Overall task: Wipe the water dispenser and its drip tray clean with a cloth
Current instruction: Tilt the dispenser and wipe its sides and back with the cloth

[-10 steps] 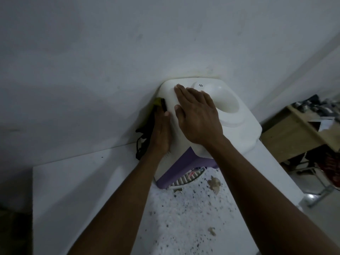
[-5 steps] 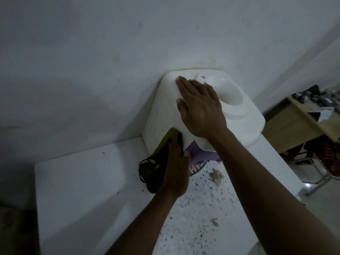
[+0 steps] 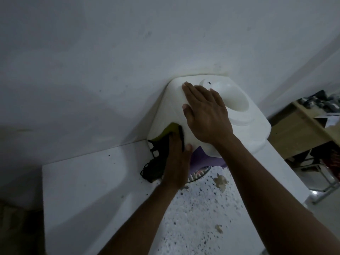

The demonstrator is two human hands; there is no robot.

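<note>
A white tabletop water dispenser [image 3: 253, 131] with a purple front stands against the wall. My right hand [image 3: 206, 115] lies flat on its top, fingers straight, beside the round bottle well [image 3: 231, 96]. My left hand [image 3: 176, 162] presses a dark, yellow-green cloth [image 3: 160, 150] against the lower left side of the dispenser; the cloth's frayed end hangs onto the counter. Part of the slotted drip tray [image 3: 198, 174] shows under the purple front, mostly hidden by my left hand.
The white counter [image 3: 82, 199] has a speckled patch [image 3: 198, 218] with dark specks and pale scraps of debris [image 3: 220, 183]. Right of the counter, lower down, a wooden table [image 3: 301, 137] carries clutter. The wall is just behind the dispenser.
My left hand has slid the cloth down the dispenser's left side from near the top to the bottom, then barely moved. My right hand stays flat on top.
</note>
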